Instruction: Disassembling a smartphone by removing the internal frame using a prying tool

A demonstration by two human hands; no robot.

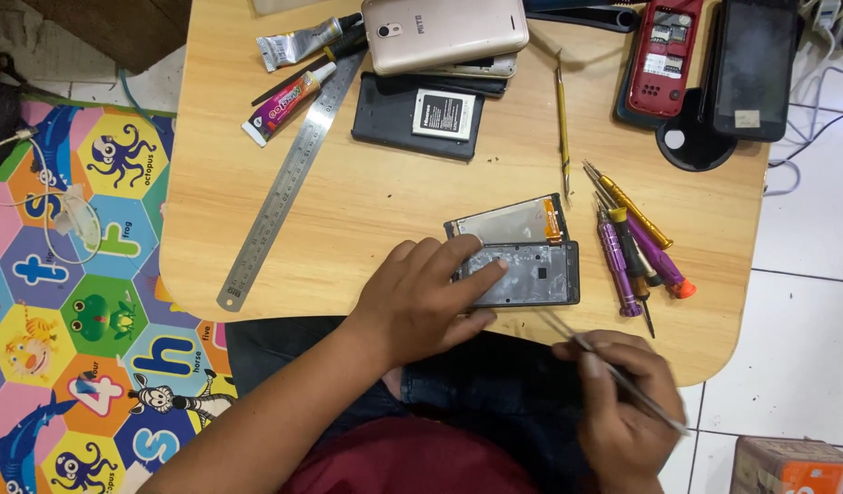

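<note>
left hand (412, 297) pressing flat on an opened phone frame (522, 274), fingers spread to pin it near the worktop's (367, 201) near edge. right hand (623, 402) clenched in a pencil grip around thin metal tweezers (613, 370), tip angled toward the frame's near right corner. detached display panel (506, 220) lying just beyond the frame, touching it. precision screwdrivers (636, 247) clustered to the right, within easy reach. steel ruler (289, 183), glue tubes and loose battery (443, 113) parked farther off, out of the way.
</note>
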